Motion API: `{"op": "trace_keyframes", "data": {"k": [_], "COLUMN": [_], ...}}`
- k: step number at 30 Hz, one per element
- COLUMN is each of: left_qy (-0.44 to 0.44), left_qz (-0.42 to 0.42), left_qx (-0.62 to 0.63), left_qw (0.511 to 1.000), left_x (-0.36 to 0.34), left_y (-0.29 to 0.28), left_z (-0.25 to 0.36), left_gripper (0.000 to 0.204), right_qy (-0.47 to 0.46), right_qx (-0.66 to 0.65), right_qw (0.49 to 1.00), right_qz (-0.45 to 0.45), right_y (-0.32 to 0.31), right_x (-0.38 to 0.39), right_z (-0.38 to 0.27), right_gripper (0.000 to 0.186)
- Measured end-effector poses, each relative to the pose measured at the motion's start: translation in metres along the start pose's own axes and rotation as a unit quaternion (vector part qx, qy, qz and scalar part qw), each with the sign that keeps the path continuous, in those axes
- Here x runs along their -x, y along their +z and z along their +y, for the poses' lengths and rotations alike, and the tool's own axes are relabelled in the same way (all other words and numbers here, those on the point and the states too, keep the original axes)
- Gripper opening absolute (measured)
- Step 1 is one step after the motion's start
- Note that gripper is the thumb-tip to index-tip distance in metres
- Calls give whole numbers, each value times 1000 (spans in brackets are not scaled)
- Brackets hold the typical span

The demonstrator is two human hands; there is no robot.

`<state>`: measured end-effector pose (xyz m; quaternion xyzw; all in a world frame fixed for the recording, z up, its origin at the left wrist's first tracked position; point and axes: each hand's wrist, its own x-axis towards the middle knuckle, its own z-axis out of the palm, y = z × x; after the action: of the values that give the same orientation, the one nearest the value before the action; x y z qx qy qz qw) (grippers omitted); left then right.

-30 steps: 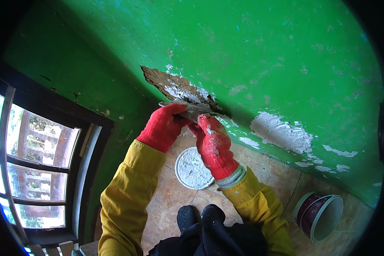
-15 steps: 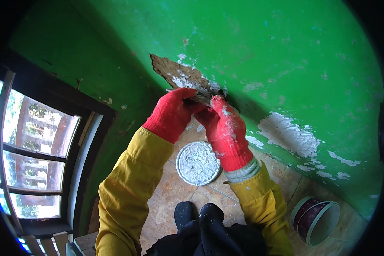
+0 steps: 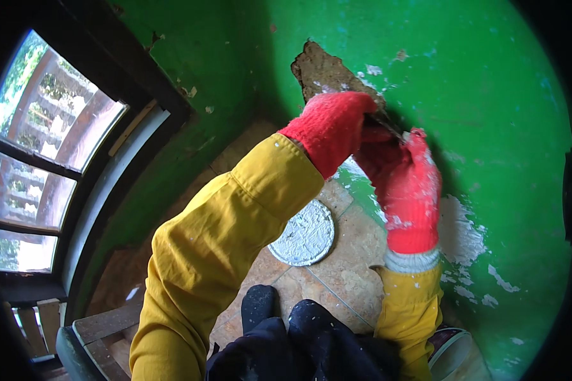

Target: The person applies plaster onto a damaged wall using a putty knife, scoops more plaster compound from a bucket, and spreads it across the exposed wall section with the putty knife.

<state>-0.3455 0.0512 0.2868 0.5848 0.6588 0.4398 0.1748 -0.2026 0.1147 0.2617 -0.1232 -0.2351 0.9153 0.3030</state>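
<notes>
My left hand (image 3: 333,130), in a red knitted glove, is closed around a thin flat tool (image 3: 391,126) that looks like a putty knife, mostly hidden by the gloves. My right hand (image 3: 414,193), its red glove smeared with white, is closed too, its thumb against the tool's far end. Both hands are close in front of the green wall (image 3: 496,114). Just beyond them is a broken patch (image 3: 327,68) of bare brown wall. Below, on the floor, is a round container of white paste (image 3: 306,236), partly covered by my left sleeve.
White filler (image 3: 461,233) spreads over the wall to the right. At lower right a dark red and white bucket (image 3: 452,352) is partly behind my right sleeve. A barred window (image 3: 57,117) is at left, with a wooden seat (image 3: 105,324) below it. My feet are on the tiled floor (image 3: 343,279).
The view has shifted, so the wall patch appears farther right and higher. My hands remain together at the wall, and my left forearm now reaches farther across, overlapping the paste container.
</notes>
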Motion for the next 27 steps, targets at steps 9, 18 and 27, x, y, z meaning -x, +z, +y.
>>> {"op": "trace_keyframes", "data": {"k": [9,18,27], "left_qy": [9,71,-309], "left_qz": [18,21,158], "left_qx": [41,25,584], "left_qw": [999,997,734], "left_x": [46,86,188], "left_y": [-41,-25,-33], "left_z": [-11,-16,-73], "left_gripper": [28,28,31], "right_qy": [57,105,-60], "right_qx": [95,154,720], "right_qw": [993,980,671], "right_qz": [-35,-76,-167], "right_y": [28,29,-122], "right_x": [7,64,143], "right_z": [26,36,192], "right_gripper": [54,66,38]}}
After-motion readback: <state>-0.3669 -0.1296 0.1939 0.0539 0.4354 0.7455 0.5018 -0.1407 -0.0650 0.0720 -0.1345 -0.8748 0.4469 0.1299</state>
